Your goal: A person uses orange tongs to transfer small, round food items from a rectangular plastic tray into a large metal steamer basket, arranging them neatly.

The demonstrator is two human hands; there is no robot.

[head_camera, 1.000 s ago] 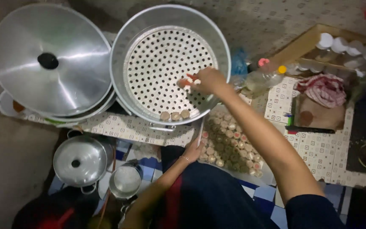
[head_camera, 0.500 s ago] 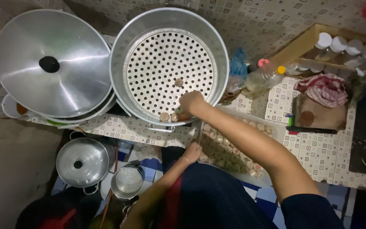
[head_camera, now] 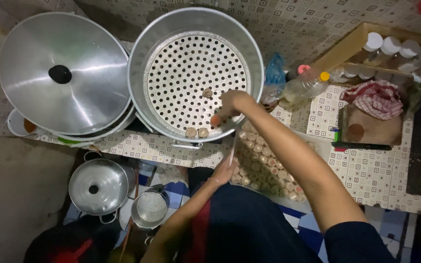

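A large metal steamer pot (head_camera: 142, 73) stands on the tiled counter with a perforated tray (head_camera: 186, 63) inside. My right hand (head_camera: 230, 104) reaches into it at the near right, fingers pinched on a small round dumpling (head_camera: 215, 120) with an orange top. Two dumplings (head_camera: 197, 132) lie at the near rim and one more (head_camera: 207, 92) nearer the middle. My left hand (head_camera: 225, 171) grips the near edge of a clear tray (head_camera: 239, 146) that carries several rows of small round dumplings (head_camera: 269, 168), just right of the pot.
A wide domed metal lid (head_camera: 74, 92) rests on another pot at the left. On the floor below are a small lidded pot (head_camera: 98, 185) and a small metal strainer (head_camera: 150, 209). A plastic bottle (head_camera: 308, 85), a blue bag (head_camera: 275, 70), a checked cloth (head_camera: 376, 97) and a wooden box of white-capped jars (head_camera: 395, 48) sit at the right.
My right hand has come back from the far side of the perforated tray to its near right edge. One dumpling now lies nearer the middle. My left hand stays on the clear tray.
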